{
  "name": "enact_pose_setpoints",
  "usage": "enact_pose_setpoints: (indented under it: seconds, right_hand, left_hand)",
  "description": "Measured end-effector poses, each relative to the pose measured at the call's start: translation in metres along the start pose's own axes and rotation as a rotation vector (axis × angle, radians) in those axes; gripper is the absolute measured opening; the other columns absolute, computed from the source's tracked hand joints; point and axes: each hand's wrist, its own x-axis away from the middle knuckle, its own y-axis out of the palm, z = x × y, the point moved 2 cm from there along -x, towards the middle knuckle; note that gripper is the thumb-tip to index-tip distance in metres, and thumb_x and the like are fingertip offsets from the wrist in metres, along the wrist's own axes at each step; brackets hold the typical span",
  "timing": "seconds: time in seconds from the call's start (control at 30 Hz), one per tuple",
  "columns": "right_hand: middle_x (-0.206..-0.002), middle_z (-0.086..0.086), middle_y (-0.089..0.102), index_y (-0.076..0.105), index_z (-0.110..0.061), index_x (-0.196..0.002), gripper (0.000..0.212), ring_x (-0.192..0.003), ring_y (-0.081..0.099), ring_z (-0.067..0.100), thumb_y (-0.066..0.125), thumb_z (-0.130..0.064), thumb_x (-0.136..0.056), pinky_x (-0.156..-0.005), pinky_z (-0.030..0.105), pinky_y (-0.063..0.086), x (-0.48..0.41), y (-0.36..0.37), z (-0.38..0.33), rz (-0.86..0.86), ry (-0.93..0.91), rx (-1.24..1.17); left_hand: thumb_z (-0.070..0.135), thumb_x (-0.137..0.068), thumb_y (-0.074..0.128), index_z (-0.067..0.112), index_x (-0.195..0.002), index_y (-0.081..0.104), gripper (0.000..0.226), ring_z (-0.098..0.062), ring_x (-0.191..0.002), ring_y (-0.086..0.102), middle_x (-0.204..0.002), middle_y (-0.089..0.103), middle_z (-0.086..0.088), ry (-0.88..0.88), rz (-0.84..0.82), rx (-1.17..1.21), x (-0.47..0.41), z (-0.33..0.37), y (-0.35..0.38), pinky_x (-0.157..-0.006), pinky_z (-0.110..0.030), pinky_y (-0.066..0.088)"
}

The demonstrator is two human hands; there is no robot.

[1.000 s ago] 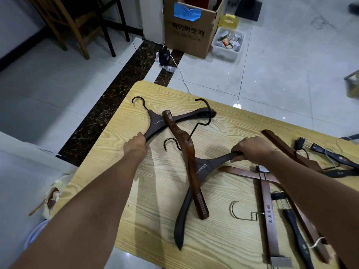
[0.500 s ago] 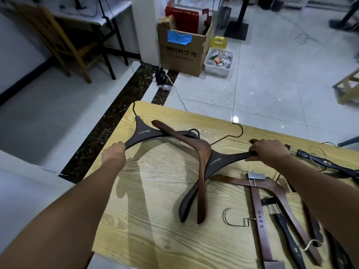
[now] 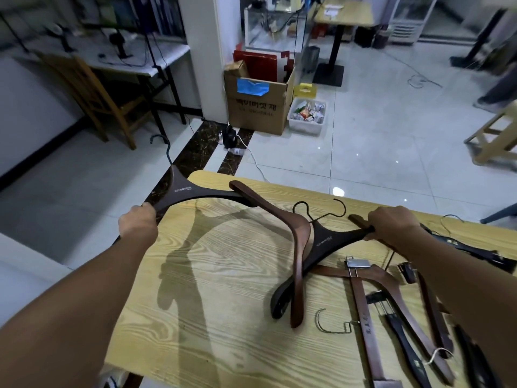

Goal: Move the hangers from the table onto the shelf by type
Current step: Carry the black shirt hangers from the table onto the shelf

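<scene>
My left hand [image 3: 137,224] grips one arm of a dark brown hanger [image 3: 187,191], lifted over the table's left corner with its hook pointing up and away. My right hand [image 3: 393,225] grips the arm of a second dark brown hanger [image 3: 326,243]; its far end rests low on the light wooden table [image 3: 212,317]. A reddish-brown wooden hanger [image 3: 291,233] lies across both dark ones. Several more brown and dark hangers, some with clips [image 3: 363,317], lie at the right. No shelf is in view.
Beyond the table stand a cardboard box [image 3: 258,107], a white bin of scraps [image 3: 307,116], a wooden chair [image 3: 98,99] and a desk at the left. A cable runs across the tiled floor. A wooden stool [image 3: 495,138] is at the right.
Both hands have lifted their dark hangers off the table and spread them apart. The left hanger has swung out over the table corner. The reddish hanger has shifted with them. The camera has tilted up.
</scene>
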Motion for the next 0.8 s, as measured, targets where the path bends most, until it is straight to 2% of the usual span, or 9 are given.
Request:
enact_pose_setpoints:
  seconds: [0.1, 0.17, 0.33, 0.4, 0.5, 0.6, 0.7, 0.8]
  right_hand:
    - [-0.079, -0.005, 0.048, 0.060, -0.018, -0.110, 0.040, -0.088, 0.062, 0.018, 0.056, -0.053, -0.089, -0.068, 0.025, 0.042, 0.003, -0.013, 0.000, -0.014, 0.024, 0.026]
    - [-0.073, -0.006, 0.044, 0.061, -0.020, -0.104, 0.038, -0.077, 0.054, 0.018, 0.058, -0.054, -0.088, -0.065, 0.025, 0.040, 0.004, -0.023, 0.001, -0.004, 0.037, 0.056]
    - [-0.067, -0.008, 0.040, 0.056, -0.019, -0.100, 0.036, -0.072, 0.051, 0.018, 0.060, -0.053, -0.086, -0.063, 0.025, 0.039, 0.013, -0.044, 0.003, 0.058, 0.051, 0.088]
    - [-0.068, -0.007, 0.042, 0.053, -0.019, -0.098, 0.034, -0.073, 0.051, 0.018, 0.060, -0.050, -0.088, -0.064, 0.025, 0.039, 0.018, -0.050, 0.001, 0.064, 0.061, 0.083]
    - [-0.078, -0.005, 0.048, 0.056, -0.018, -0.111, 0.039, -0.076, 0.050, 0.017, 0.060, -0.050, -0.088, -0.065, 0.025, 0.038, 0.022, -0.057, -0.005, 0.061, 0.080, 0.066]
    - [-0.068, -0.007, 0.040, 0.058, -0.017, -0.112, 0.042, -0.076, 0.051, 0.017, 0.061, -0.050, -0.087, -0.066, 0.024, 0.038, 0.023, -0.060, -0.013, 0.052, 0.064, 0.094]
    - [-0.075, -0.006, 0.045, 0.057, -0.016, -0.113, 0.044, -0.088, 0.063, 0.017, 0.060, -0.051, -0.087, -0.066, 0.025, 0.039, 0.023, -0.063, -0.027, 0.025, 0.033, 0.089]
    - [-0.081, -0.004, 0.048, 0.059, -0.017, -0.106, 0.039, -0.099, 0.066, 0.018, 0.060, -0.051, -0.088, -0.067, 0.026, 0.040, 0.024, -0.067, -0.041, 0.019, -0.006, 0.090]
  left_hand:
    - [0.004, -0.086, 0.053, 0.004, -0.123, 0.044, 0.039, -0.031, -0.114, 0.057, -0.123, 0.055, -0.017, -0.025, 0.012, 0.001, 0.002, -0.005, -0.012, -0.089, -0.036, 0.048]
    - [0.005, -0.087, 0.052, 0.004, -0.126, 0.044, 0.040, -0.032, -0.114, 0.057, -0.123, 0.055, -0.017, -0.050, 0.038, -0.008, 0.003, -0.010, -0.022, -0.088, -0.037, 0.049]
    - [0.006, -0.091, 0.047, 0.002, -0.128, 0.041, 0.038, -0.035, -0.117, 0.055, -0.126, 0.052, -0.020, -0.118, 0.074, 0.004, 0.004, -0.032, -0.046, -0.092, -0.039, 0.047]
    - [0.005, -0.091, 0.047, -0.001, -0.126, 0.041, 0.036, -0.037, -0.117, 0.053, -0.127, 0.051, -0.023, -0.148, 0.091, 0.052, 0.004, -0.046, -0.051, -0.095, -0.040, 0.045]
    - [0.004, -0.092, 0.046, -0.005, -0.131, 0.037, 0.042, -0.040, -0.123, 0.048, -0.131, 0.048, -0.027, -0.232, 0.085, 0.159, 0.002, -0.072, -0.059, -0.099, -0.043, 0.040]
    - [0.000, -0.091, 0.046, -0.008, -0.132, 0.035, 0.043, -0.041, -0.124, 0.046, -0.132, 0.048, -0.029, -0.284, 0.102, 0.233, 0.000, -0.088, -0.065, -0.101, -0.047, 0.038]
    - [0.002, -0.092, 0.045, -0.005, -0.124, 0.041, 0.033, -0.043, -0.120, 0.049, -0.128, 0.050, -0.028, -0.229, 0.159, 0.272, 0.004, -0.085, -0.071, -0.098, -0.048, 0.040]
    - [0.010, -0.094, 0.049, 0.002, -0.120, 0.046, 0.027, -0.039, -0.117, 0.053, -0.125, 0.054, -0.023, -0.115, 0.167, 0.266, 0.013, -0.064, -0.076, -0.095, -0.043, 0.042]
